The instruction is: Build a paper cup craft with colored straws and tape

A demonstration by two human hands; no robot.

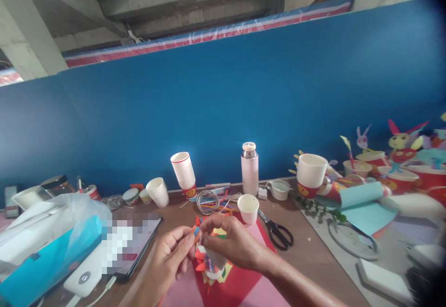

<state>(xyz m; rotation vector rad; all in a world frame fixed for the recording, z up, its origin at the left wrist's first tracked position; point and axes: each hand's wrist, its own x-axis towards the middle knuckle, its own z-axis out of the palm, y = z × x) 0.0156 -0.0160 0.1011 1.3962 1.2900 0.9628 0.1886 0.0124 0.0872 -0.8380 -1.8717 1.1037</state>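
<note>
Over layered red paper (240,284) and pink paper (183,292), at the near middle of a brown tabletop (311,253), grips a small blue-and-orange strip (196,232) in the left hand (176,251), pinched between thumb and forefinger. Has the right hand (233,244) curled just beside the strip; cannot tell whether grasping its end or merely close to it. Has orange and yellow paper cutouts (201,267) directly below, clustered about a pale printed object and partly hidden by the right hand. Just past the fingers, has a white paper cup (248,208) at the red sheet's far edge, with black-handled scissors (280,235) lying to its right. Farther back, has a coiled gray cable (208,203) among thin colored rods, between a tall stack of white paper cups (183,171) and a pale pink thermos (250,173). To the left, has a touchscreen device (141,246), a white power bank (88,265) and a turquoise folder (52,261). To the right, has rolled light-blue paper (364,194) and rabbit-eared paper figures (399,140). Beyond the table, faces a blue partition (209,102).
</note>
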